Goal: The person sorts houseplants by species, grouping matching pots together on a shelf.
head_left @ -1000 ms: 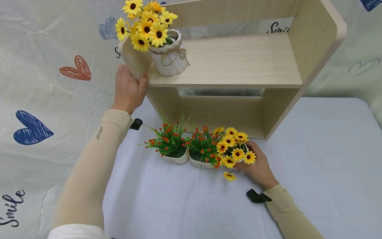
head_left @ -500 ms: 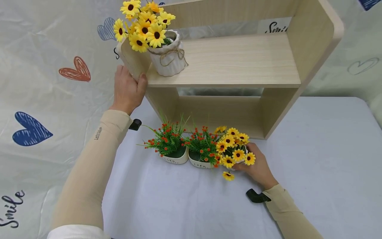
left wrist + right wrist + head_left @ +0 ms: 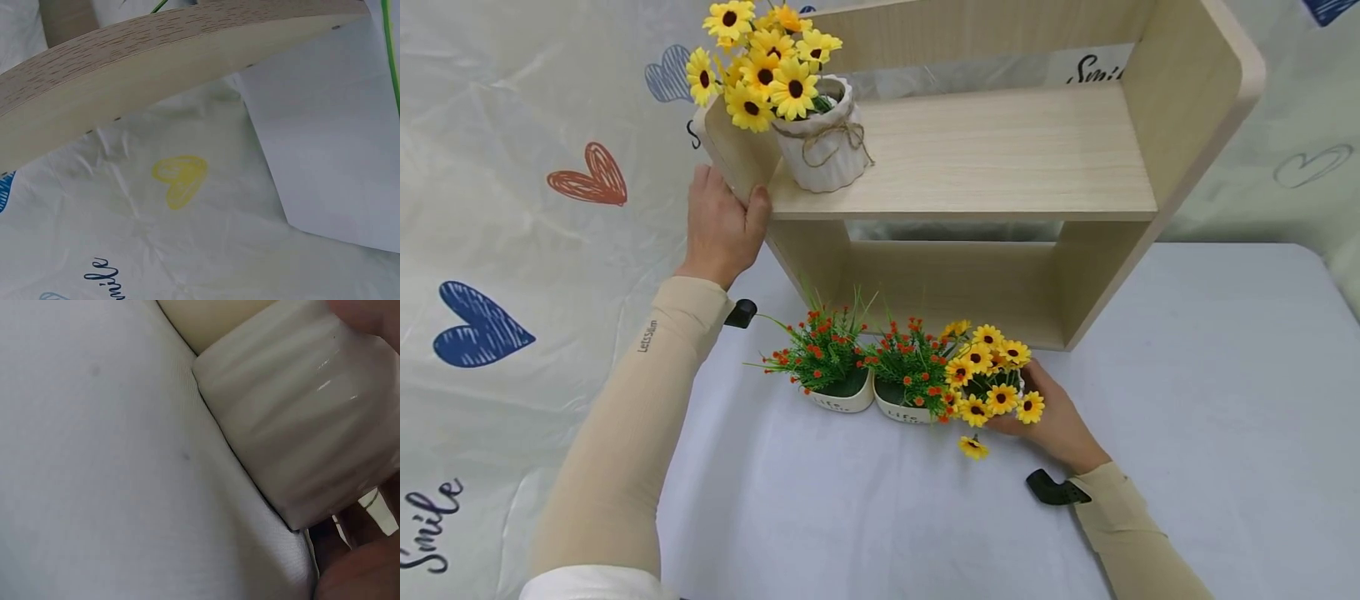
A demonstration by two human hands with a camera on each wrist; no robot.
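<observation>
My left hand (image 3: 724, 225) grips the left side panel of a light wooden shelf unit (image 3: 970, 187), its thumb at the front edge. My right hand (image 3: 1056, 421) holds a white pot of yellow, dark-centred artificial flowers (image 3: 988, 375) from the right side. In the right wrist view that ribbed, glossy flowerpot (image 3: 294, 419) stands on the cloth, with fingers curled behind it. Just left of it are two oval white pots of red-flowered greenery, the nearer one (image 3: 910, 412) and the farther one (image 3: 842, 402). The left wrist view shows the shelf's side panel (image 3: 156, 69), not the hand.
A white pot with a twine bow (image 3: 827, 150) and yellow flowers stands at the left end of the middle shelf board. White cloth (image 3: 865, 517) covers the table. Behind hangs a sheet printed with hearts (image 3: 482, 325) and lettering.
My right hand and the yellow flowers it holds have shifted slightly right and toward me in the last half second. My left hand stays on the shelf unit.
</observation>
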